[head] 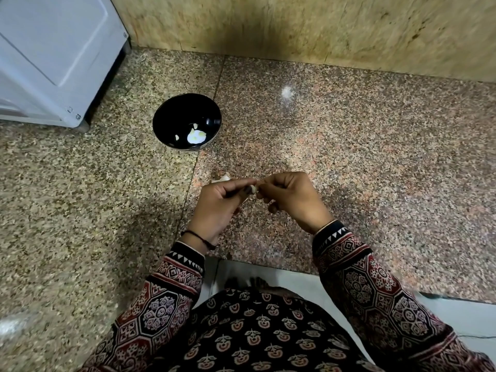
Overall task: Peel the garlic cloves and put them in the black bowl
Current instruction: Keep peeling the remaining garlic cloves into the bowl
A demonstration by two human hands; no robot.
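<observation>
A black bowl (171, 116) stands on the speckled granite counter, up and to the left of my hands. Pale garlic pieces (196, 136) lie at its bottom. My left hand (220, 208) and my right hand (290, 197) meet fingertip to fingertip over the counter's middle. Between them they pinch one small pale garlic clove (253, 188), mostly hidden by the fingers. A scrap of pale garlic skin (222, 179) lies on the counter just beyond my left hand.
A white appliance (53, 55) fills the back left corner, close to the bowl. A yellowish stone wall (322, 28) runs along the back. The counter's front edge (268, 261) lies just below my wrists.
</observation>
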